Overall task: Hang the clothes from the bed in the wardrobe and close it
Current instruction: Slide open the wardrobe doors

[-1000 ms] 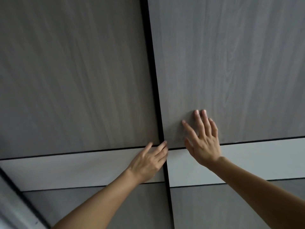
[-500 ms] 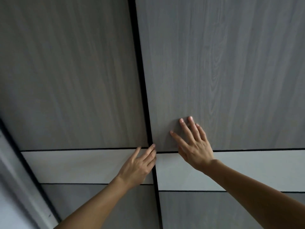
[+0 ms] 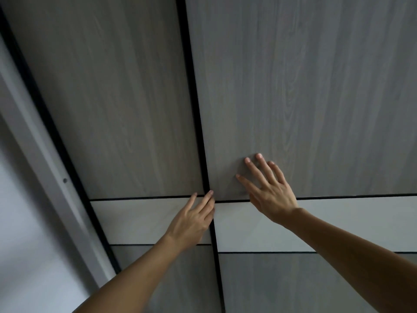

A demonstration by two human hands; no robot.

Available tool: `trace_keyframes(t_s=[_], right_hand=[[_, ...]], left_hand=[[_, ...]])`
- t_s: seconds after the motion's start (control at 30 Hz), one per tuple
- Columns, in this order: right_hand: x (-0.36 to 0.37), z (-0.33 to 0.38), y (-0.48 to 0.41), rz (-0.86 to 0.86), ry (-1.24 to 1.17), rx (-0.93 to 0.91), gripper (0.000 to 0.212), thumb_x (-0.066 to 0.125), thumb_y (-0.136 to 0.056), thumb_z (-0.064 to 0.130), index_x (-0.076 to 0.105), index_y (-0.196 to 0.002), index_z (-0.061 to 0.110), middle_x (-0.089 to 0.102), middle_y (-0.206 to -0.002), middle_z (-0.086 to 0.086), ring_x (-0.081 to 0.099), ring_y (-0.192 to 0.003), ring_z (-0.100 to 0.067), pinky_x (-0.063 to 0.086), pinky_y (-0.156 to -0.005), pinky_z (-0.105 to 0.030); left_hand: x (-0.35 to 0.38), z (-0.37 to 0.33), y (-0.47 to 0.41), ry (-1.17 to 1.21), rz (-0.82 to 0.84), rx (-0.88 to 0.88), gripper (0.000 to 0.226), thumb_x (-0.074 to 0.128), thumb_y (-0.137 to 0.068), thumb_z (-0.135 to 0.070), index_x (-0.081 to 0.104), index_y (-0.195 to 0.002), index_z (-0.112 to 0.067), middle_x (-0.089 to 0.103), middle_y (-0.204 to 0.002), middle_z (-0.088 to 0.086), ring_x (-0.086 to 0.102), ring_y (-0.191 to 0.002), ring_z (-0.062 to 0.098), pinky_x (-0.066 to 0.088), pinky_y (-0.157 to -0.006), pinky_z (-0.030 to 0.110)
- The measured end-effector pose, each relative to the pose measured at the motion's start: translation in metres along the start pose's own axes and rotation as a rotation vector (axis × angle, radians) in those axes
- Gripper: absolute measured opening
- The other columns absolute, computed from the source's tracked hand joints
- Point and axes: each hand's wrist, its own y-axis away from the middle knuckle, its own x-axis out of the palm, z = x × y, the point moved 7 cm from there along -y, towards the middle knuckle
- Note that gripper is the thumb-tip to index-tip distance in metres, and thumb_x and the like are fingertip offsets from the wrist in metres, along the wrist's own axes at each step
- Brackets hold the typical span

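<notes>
Two grey wood-grain wardrobe doors fill the view, each crossed by a pale band. The left door point(image 3: 117, 105) and the right door point(image 3: 316, 91) meet at a dark vertical seam. My left hand point(image 3: 191, 220) lies flat on the left door's pale band, fingertips at the seam. My right hand point(image 3: 268, 188) presses flat on the right door with fingers spread, just right of the seam. No clothes or bed are in view.
A pale metal frame strip point(image 3: 42, 154) with a small screw hole runs diagonally along the left door's outer edge. Beyond it at the far left is a light wall point(image 3: 20, 256).
The view has swung left, so the seam and both hands sit further left in frame and the frame strip and wall have appeared. Both hands keep their flat contact with the doors.
</notes>
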Motion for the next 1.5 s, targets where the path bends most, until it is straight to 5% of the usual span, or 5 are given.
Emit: trace_keyframes(t_s=[0.4, 0.83, 1.33, 1.5], right_hand=[[0.034, 0.115, -0.076, -0.118, -0.104, -0.211, 0.059, 0.068, -0.083, 0.029, 0.051, -0.139, 0.021, 0.026, -0.157, -0.013, 0.015, -0.147, -0.036, 0.016, -0.119, -0.05], [0.06, 0.231, -0.148, -0.104, -0.19, -0.361, 0.05, 0.069, -0.078, 0.026, 0.062, -0.127, 0.017, 0.034, -0.154, -0.013, 0.02, -0.146, -0.032, 0.012, -0.119, -0.049], [0.074, 0.308, -0.188, 0.007, -0.059, -0.316, 0.051, 0.045, -0.09, 0.029, 0.048, -0.14, 0.022, 0.023, -0.159, -0.008, 0.013, -0.148, -0.029, 0.009, -0.119, -0.049], [0.055, 0.307, -0.187, 0.06, -0.105, -0.255, 0.047, 0.059, -0.084, 0.023, 0.057, -0.131, 0.017, 0.034, -0.155, -0.01, 0.023, -0.146, -0.029, 0.017, -0.117, -0.051]], left_hand=[[0.043, 0.09, 0.102, -0.15, 0.078, -0.14, 0.044, 0.047, -0.084, -0.02, 0.06, -0.122, -0.004, 0.051, -0.136, 0.018, 0.033, -0.138, 0.033, 0.038, -0.106, 0.054], [0.078, 0.184, 0.193, -0.271, 0.345, -0.309, 0.054, 0.066, -0.077, -0.027, 0.059, -0.123, 0.0, 0.046, -0.138, 0.025, 0.024, -0.14, 0.04, 0.016, -0.113, 0.06], [0.09, 0.241, 0.24, -0.307, 0.428, -0.091, 0.033, 0.053, -0.083, -0.026, 0.074, -0.088, -0.001, 0.058, -0.111, 0.027, 0.049, -0.116, 0.046, 0.011, -0.115, 0.055], [0.087, 0.242, 0.233, -0.306, 0.455, -0.108, 0.026, 0.054, -0.082, -0.022, 0.073, -0.08, -0.006, 0.057, -0.096, 0.019, 0.051, -0.102, 0.04, 0.018, -0.113, 0.06]])
